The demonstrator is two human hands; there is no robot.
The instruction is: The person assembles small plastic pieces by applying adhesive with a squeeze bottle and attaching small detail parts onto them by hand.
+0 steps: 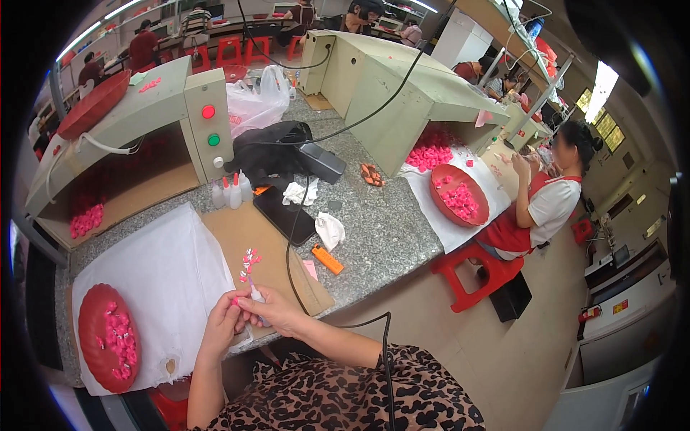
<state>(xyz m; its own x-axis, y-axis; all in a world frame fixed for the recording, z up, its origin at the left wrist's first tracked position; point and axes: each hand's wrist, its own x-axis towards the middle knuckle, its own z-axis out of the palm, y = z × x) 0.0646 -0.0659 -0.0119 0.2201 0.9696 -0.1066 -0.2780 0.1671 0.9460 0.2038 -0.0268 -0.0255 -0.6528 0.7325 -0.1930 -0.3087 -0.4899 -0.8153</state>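
Observation:
Both my hands meet above the near edge of the workbench. My left hand pinches a small pink piece, mostly covered by the fingers. In my right hand is a small white squeeze bottle, its thin nozzle pointing up beside the pink piece. Just beyond the hands, a short row of pink-and-white pieces lies on brown cardboard. Left of them a white cloth bears a red dish with many small pink pieces.
A black phone, several squeeze bottles, an orange lighter and crumpled tissue lie beyond my hands. A black cable hangs close by. A box-like machine stands at left. A co-worker sits at right.

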